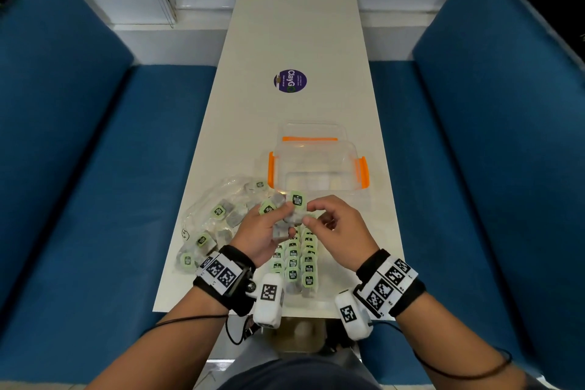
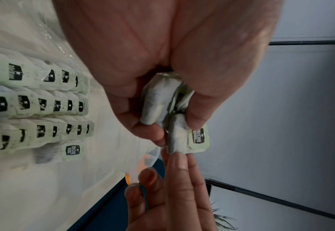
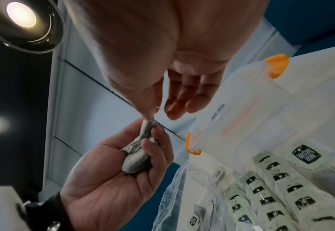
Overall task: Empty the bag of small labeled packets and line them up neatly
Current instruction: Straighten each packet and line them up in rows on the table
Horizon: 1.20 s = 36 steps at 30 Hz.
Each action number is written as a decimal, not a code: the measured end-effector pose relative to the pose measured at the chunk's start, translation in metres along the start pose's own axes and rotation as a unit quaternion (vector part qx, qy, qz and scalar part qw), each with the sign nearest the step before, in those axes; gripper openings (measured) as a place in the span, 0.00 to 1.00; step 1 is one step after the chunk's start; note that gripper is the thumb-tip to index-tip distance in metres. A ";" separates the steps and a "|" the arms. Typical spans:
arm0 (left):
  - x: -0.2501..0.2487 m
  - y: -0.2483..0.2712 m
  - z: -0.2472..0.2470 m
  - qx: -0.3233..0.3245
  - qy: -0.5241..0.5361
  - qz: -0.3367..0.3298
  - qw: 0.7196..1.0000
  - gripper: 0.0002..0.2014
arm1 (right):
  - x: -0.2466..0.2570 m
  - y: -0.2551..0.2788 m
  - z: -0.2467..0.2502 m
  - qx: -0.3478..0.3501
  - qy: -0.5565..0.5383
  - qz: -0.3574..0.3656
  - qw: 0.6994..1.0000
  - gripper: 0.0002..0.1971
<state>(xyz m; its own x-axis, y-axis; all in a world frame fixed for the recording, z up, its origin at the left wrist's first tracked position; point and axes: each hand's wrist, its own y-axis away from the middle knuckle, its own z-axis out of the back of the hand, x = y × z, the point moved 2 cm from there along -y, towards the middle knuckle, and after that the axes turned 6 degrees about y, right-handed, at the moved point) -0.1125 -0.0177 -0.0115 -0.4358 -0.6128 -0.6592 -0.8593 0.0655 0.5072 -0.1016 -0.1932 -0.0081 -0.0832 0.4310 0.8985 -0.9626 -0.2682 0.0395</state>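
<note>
A long worktop (image 1: 294, 41) runs straight away from you, with a bench seat (image 1: 79, 168) along its left side and another bench seat (image 1: 490, 168) along its right. At the near edge, directly in front of you, rows of packets (image 1: 297, 263) lie on the worktop in three columns. To their left lies the bag (image 1: 215, 215), with more packets inside it. Behind the rows sits a lidded container (image 1: 316, 165), slightly right of centre. Farther back lies a round sticker (image 1: 290, 81). Your left hand (image 1: 259, 237) and right hand (image 1: 338, 228) meet above the far end of the rows, both touching one held packet (image 1: 296, 209).
</note>
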 end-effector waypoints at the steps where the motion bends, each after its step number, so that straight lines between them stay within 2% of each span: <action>1: -0.001 0.001 -0.001 -0.001 0.002 -0.003 1.000 0.08 | 0.001 0.000 0.000 0.001 0.000 0.001 1.000 0.06; 5: -0.003 0.005 -0.002 0.006 -0.004 -0.006 1.000 0.02 | -0.001 0.000 -0.002 0.003 -0.009 -0.019 1.000 0.02; 9: -0.003 0.008 -0.002 0.029 -0.072 0.006 0.997 0.06 | -0.003 -0.002 0.001 -0.002 -0.027 -0.037 0.999 0.04; 13: -0.008 0.011 -0.004 0.046 -0.123 0.014 0.991 0.04 | -0.002 -0.002 0.004 0.022 -0.022 -0.034 0.999 0.05; 17: -0.012 0.011 -0.003 0.056 -0.090 0.023 0.994 0.05 | -0.002 0.001 0.007 0.043 -0.038 -0.037 0.998 0.05; 21: -0.012 0.011 -0.005 0.053 -0.032 0.050 0.997 0.11 | 0.001 0.005 0.008 0.048 -0.050 -0.039 0.997 0.05; 24: -0.012 0.012 -0.008 0.040 -0.004 0.060 0.997 0.06 | 0.005 0.007 0.009 0.046 -0.082 -0.042 0.995 0.02; 26: -0.012 0.013 -0.011 0.025 0.013 0.047 0.999 0.06 | 0.007 0.009 0.009 0.034 -0.096 -0.042 0.994 0.03; 30: -0.009 0.012 -0.016 0.020 0.005 0.020 1.000 0.10 | 0.011 0.007 0.009 -0.011 -0.084 -0.034 0.996 0.02; 32: -0.009 0.013 -0.018 0.020 0.003 0.019 1.000 0.08 | 0.013 0.007 0.010 -0.022 -0.072 -0.026 0.997 0.03; 36: -0.008 0.016 -0.020 0.054 -0.037 0.025 0.998 0.07 | 0.017 0.009 0.011 -0.038 -0.069 -0.006 0.997 0.04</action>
<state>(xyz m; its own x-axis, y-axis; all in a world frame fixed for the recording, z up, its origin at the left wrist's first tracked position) -0.1170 -0.0275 0.0129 -0.4943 -0.5466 -0.6759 -0.8581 0.1823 0.4801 -0.1089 -0.1976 0.0127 -0.0408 0.3103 0.9498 -0.9806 -0.1947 0.0215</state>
